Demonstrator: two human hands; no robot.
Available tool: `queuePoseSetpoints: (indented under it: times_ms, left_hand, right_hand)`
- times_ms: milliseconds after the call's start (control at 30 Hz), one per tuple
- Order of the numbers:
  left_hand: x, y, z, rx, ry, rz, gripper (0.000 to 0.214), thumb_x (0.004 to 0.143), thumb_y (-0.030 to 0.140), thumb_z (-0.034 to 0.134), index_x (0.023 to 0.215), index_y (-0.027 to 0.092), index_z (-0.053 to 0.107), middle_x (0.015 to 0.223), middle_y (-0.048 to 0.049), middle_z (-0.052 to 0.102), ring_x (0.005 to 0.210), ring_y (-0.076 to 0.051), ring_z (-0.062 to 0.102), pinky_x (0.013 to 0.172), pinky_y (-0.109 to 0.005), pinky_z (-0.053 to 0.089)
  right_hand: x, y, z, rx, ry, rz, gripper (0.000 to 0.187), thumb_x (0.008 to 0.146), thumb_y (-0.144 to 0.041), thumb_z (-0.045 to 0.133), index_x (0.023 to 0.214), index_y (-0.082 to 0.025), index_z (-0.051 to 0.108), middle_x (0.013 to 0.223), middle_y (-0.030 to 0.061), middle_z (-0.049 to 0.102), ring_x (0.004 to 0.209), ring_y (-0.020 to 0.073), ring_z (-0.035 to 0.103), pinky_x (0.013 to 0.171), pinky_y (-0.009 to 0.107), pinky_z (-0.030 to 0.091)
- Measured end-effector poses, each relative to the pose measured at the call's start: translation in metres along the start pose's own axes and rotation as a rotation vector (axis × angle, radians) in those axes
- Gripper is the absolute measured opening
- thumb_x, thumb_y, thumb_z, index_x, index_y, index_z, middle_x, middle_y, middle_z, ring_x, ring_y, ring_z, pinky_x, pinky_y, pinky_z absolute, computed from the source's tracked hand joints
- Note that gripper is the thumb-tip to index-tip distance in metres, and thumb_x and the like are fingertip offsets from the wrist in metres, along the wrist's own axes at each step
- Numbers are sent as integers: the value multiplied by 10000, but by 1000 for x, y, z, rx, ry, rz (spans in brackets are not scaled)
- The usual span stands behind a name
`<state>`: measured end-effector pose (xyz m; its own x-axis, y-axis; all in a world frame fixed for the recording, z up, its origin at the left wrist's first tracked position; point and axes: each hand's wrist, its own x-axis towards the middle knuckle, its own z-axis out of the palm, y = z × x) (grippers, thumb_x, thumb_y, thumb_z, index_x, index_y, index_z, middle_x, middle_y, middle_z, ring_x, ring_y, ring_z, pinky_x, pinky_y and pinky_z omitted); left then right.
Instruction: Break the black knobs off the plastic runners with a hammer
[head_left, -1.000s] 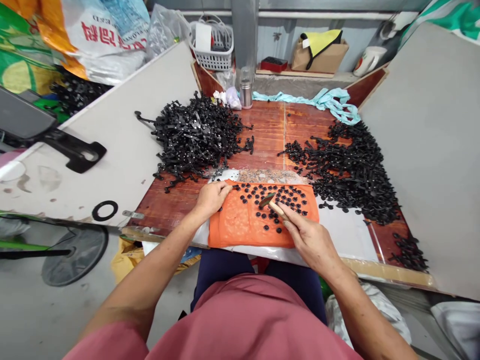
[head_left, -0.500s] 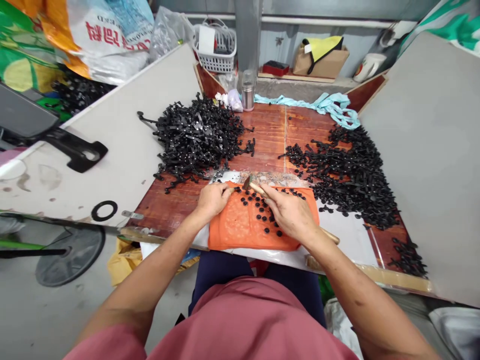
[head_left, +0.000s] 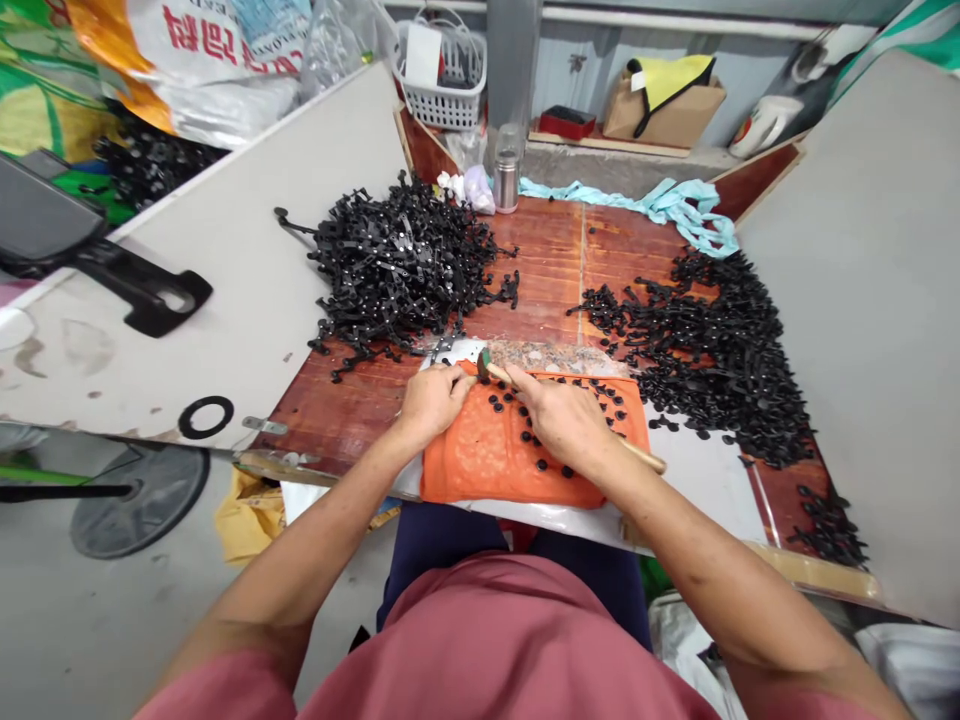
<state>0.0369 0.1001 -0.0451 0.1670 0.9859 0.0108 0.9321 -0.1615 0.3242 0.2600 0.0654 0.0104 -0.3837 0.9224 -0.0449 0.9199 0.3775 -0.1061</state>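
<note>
An orange cloth [head_left: 472, 465] lies at the table's front edge, dotted with several small round black parts [head_left: 541, 466]. My right hand [head_left: 566, 420] is wrapped round the wooden handle of a hammer [head_left: 645, 456]; its small head is at the cloth's upper left edge, close to the fingertips of my left hand [head_left: 435, 400]. Those left fingers are pinched together at the cloth's upper left corner. What they hold is too small to make out. Beneath the hammer head the spot is partly hidden by it and by my fingers.
A large pile of black parts [head_left: 405, 260] stands at the left, another pile [head_left: 727, 340] at the right. Behind are a steel flask [head_left: 507, 183], a light-blue cloth strip [head_left: 622, 202] and a white basket [head_left: 442, 105]. Grey boards [head_left: 870, 300] flank the table.
The hammer head has tipped and shifted slightly left toward my left fingertips. My view has turned a little, so the scene sits differently. Both hands keep their grips.
</note>
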Motion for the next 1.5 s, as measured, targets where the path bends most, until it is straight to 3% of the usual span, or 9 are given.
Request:
queuePoseSetpoints:
  times_ms: [200, 567, 733, 867, 967, 1067, 1167, 1233, 1500]
  left_hand:
    - [0, -1, 2, -16, -6, -9, 341, 996, 384, 494, 930, 194, 770, 939, -98, 756, 877, -239, 674, 739, -314, 428]
    - [-3, 2, 2, 21, 16, -19, 336, 999, 391, 503, 918, 197, 766, 917, -88, 741, 870, -226, 669, 729, -301, 400]
    - [-3, 3, 1, 7, 3, -28, 339, 997, 379, 503, 910, 187, 768, 926, -99, 749, 882, -230, 672, 736, -301, 401]
    - [-3, 5, -1, 22, 10, -44, 322, 982, 378, 516, 914, 195, 772, 917, -96, 747, 867, -231, 668, 715, -296, 394]
    - [-2, 4, -2, -20, 2, -50, 324, 965, 386, 527, 871, 197, 773, 893, -89, 751, 816, -222, 654, 682, -290, 378]
    - [-3, 0, -4, -177, 30, -45, 330, 940, 401, 535, 830, 192, 768, 826, -59, 744, 755, -199, 626, 669, -281, 366]
    - [-8, -2, -8, -410, 48, -90, 351, 903, 434, 536, 784, 180, 747, 703, -12, 683, 684, -171, 578, 655, -271, 353]
    - [-15, 1, -10, -596, 38, -120, 356, 871, 451, 546, 752, 170, 728, 662, 8, 636, 666, -155, 548, 649, -260, 352]
    - [-48, 29, -8, -1206, 4, -343, 477, 683, 613, 779, 810, 155, 729, 542, 65, 446, 499, -86, 341, 493, -227, 259]
  right_hand:
    - [0, -4, -2, 63, 56, 16, 579, 1079, -247, 338, 1649, -332, 277, 1101, 74, 769, 869, 230, 711, 746, 297, 500]
    - [1, 0, -6, -10, -93, 21, 537, 1079, -283, 354, 1614, -325, 365, 876, 67, 772, 736, 239, 705, 662, 294, 443]
    - [0, 0, -6, 36, -5, 38, 596, 1073, -239, 332, 1659, -291, 241, 1018, 92, 776, 834, 241, 714, 706, 296, 451]
    - [4, -3, -5, -40, -104, -5, 631, 1012, -165, 404, 1618, -332, 344, 875, 71, 768, 743, 253, 702, 657, 303, 415]
    - [4, -1, -11, 90, 5, -2, 537, 1062, -272, 382, 1594, -347, 388, 906, 66, 767, 741, 247, 687, 652, 306, 396]
    - [-4, 6, -17, 349, 165, 73, 461, 1074, -344, 384, 1519, -283, 486, 914, 52, 743, 733, 216, 650, 668, 296, 389]
    - [-15, 10, -15, 615, 208, 101, 255, 1023, -322, 459, 1146, -211, 653, 769, -2, 636, 663, 171, 556, 630, 275, 354]
    - [-23, 7, -10, 787, 186, 115, 140, 971, -324, 531, 943, -212, 609, 710, -35, 548, 631, 151, 495, 604, 265, 337]
    - [-53, -41, 11, 1092, 140, 61, 82, 925, -281, 575, 910, -209, 611, 793, -32, 567, 729, 148, 522, 694, 266, 380]
